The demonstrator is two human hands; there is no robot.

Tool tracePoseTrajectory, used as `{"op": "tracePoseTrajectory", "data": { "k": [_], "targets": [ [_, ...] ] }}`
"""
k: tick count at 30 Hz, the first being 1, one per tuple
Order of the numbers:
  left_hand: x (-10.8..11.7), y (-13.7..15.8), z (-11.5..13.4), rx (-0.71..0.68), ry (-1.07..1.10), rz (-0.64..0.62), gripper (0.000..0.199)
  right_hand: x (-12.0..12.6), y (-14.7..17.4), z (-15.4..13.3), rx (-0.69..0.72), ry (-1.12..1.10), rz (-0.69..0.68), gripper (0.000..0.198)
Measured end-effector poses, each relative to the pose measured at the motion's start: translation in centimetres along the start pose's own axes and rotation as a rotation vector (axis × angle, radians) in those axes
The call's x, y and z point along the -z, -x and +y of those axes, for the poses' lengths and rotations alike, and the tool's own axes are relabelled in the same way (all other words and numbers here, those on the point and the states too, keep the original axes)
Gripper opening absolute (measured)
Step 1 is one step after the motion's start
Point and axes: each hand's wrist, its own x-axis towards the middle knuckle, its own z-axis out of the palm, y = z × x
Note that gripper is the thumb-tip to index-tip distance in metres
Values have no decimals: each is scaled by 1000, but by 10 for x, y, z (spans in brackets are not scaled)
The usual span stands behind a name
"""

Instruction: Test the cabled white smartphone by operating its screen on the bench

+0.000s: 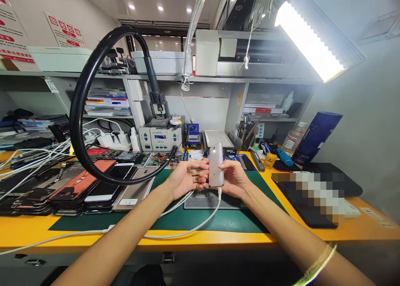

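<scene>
A silver smartphone (215,169) is held upright over the mat, its back turned toward me. My right hand (234,177) grips it from the right, thumb lying on its back. From its lower end a white charging cable (215,209) loops down and runs left across the bench. My left hand (189,178) is at the phone's left side, palm up and fingers spread, with the fingertips close to the phone's edge; whether they touch it I cannot tell. Beneath both hands lies a perforated metal plate (200,203) on a green mat (140,221).
Stacked phones (100,190) and screens fill the left. A thick black hose (75,111) arches from a rework station (161,138). A bright lamp (309,40) hangs upper right. Yellow bottle (270,157), blue bottle (285,157) and black pad (306,202) stand or lie right.
</scene>
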Motion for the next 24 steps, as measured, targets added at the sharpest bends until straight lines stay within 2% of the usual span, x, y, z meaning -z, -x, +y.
{"op": "tracePoseTrajectory", "data": {
  "k": [5, 8, 10, 13, 17, 24],
  "targets": [
    [0, -2, -1, 26, -27, 28, 40, 1, -2, 1, -29, -45, 31, 42],
    [-1, -1, 0, 31, -82, 23, 36, -2, -1, 5, -21, 111, 136, 32],
    [-2, 1, 0, 41, -125, -30, 42, -6, -1, 9, 12, 285, 217, 31],
    [-3, 3, 2, 58, -131, -122, 58, -12, -2, 11, 76, 432, 236, 33],
    [-3, 4, 4, 97, -76, -153, 70, -13, -2, 8, 35, 391, 296, 30],
    [-5, 7, 6, 138, 38, -184, 67, -13, -3, 7, 130, 428, 357, 37]
  ]
}}
